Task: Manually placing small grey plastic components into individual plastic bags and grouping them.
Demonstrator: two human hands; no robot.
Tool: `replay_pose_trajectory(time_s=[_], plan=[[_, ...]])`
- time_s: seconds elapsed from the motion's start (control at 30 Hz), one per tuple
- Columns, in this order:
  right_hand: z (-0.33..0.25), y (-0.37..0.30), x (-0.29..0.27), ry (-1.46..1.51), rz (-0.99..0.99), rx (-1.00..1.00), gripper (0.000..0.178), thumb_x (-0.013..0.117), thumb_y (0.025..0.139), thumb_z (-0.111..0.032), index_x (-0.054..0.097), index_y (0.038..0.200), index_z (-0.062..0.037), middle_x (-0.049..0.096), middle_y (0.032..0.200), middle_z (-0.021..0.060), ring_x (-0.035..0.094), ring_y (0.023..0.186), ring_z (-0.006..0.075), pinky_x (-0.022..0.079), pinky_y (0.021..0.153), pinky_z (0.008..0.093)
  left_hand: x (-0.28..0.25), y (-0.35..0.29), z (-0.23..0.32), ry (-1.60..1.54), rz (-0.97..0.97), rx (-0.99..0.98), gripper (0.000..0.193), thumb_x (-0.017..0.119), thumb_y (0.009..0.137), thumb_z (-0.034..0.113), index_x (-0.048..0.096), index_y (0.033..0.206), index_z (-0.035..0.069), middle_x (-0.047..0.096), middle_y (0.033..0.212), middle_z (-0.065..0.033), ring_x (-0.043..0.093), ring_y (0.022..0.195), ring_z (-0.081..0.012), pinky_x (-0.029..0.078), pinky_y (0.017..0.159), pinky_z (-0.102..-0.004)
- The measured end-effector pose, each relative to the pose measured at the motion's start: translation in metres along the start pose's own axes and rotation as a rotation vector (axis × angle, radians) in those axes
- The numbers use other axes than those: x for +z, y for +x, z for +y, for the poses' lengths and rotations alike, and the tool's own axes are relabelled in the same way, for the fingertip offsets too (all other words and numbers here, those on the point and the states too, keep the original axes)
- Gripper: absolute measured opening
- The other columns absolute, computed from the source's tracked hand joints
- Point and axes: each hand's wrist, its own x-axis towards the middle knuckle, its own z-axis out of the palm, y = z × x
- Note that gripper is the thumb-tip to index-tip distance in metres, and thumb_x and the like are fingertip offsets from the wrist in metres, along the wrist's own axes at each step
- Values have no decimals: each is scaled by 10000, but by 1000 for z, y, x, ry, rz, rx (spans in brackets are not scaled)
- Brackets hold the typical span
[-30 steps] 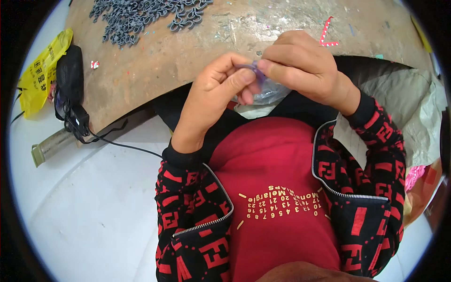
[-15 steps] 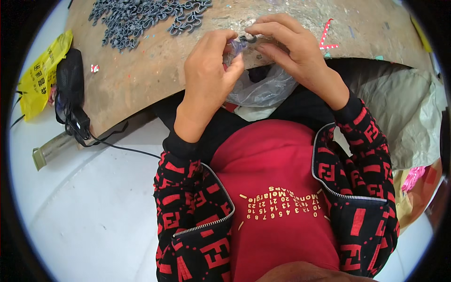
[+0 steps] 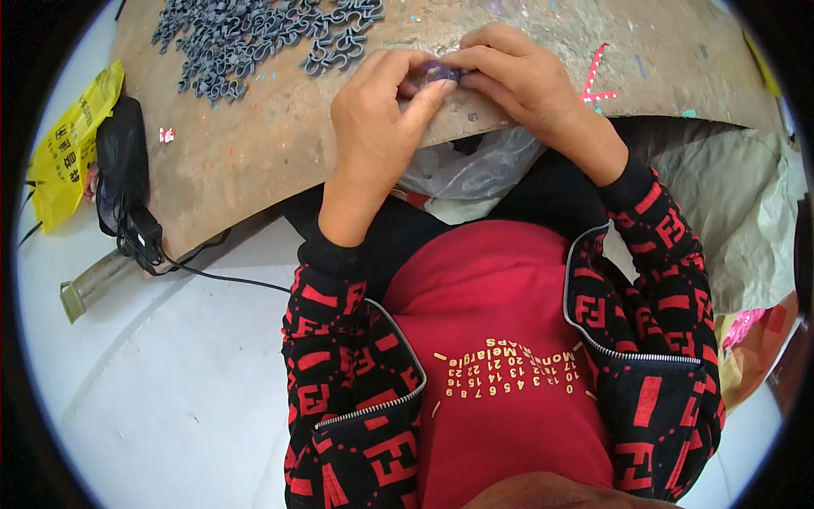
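Above the table's near edge, my two hands meet at the fingertips. My left hand [image 3: 373, 127] pinches a small, shiny purple piece [image 3: 437, 72] between thumb and forefinger. My right hand [image 3: 543, 97] is closed on a small dark grey clip, now almost wholly hidden by the fingers; it presses against the purple piece. Whether the two parts are joined I cannot tell. Beyond my left hand, a heap of grey curved clips [image 3: 242, 38] is spread over the table.
The worn brown table [image 3: 254, 153] curves toward me. Below my hands, a clear plastic bag [image 3: 475, 174] sits at my lap. At left hang a yellow bag [image 3: 72, 153] and a black mesh pouch [image 3: 123, 161] beside a corded black adapter [image 3: 142, 229]. Red dotted tape [image 3: 596, 76] lies right.
My hands have come closer together. The right fingers have pushed the grey clip up to the purple piece, and the clip, visible before, is now mostly covered.
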Motion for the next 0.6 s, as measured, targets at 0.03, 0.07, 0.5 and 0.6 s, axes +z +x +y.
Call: replay_pose_trajectory(time_s=[0.03,0.07,0.5,0.6], plan=[[1,0,0,1,-1,3,253,669,780,-34,647,1031,-57,600,949,91,595,870,275,485,749,344,-1,1,2,6,-29,-16,186,725,749,115,632,884,27,600,803,-82,596,634,-208,472,582,-314],[3,0,0,-7,-16,11,250,671,776,-31,647,1024,-52,594,944,94,595,874,278,488,747,345,0,2,1,5,-32,-18,186,725,749,115,632,884,27,600,803,-82,596,634,-208,472,582,-314],[11,8,-7,77,-119,-28,218,650,776,-23,615,991,-25,570,897,117,576,835,308,472,717,363,7,7,-7,242,59,363,163,700,723,45,596,849,42,576,807,-96,581,716,-282,468,609,-356],[10,4,-5,58,-83,-15,195,648,791,-32,619,983,-23,581,904,113,584,833,298,473,716,349,4,7,-6,212,31,328,165,704,729,53,598,854,38,571,803,-98,581,686,-268,467,596,-345]])
